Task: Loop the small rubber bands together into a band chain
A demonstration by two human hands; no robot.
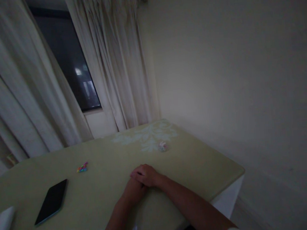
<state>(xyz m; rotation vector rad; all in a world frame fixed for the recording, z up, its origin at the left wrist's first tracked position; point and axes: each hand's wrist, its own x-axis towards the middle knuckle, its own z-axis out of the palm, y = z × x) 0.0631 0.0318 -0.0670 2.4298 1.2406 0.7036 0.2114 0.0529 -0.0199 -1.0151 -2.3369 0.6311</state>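
My right hand [148,175] rests over my left hand [136,190] on the table, its fingers curled across the back of it. The left hand's fingers are mostly hidden beneath the right, so how they are bent does not show. Beyond the hands, slightly to the right, sits a small whitish-pink bundle [163,146], too small to name. Farther left is a little heap of brightly coloured pieces [82,167] in pink, yellow, green and blue. Neither hand touches these things.
The pale green table [107,167] has a white leaf pattern near its far corner. On its left lie a dark tablet-like slab [52,202] and a white object [2,225] cut by the frame. A wall [231,71] borders the right; curtains [120,61] hang behind.
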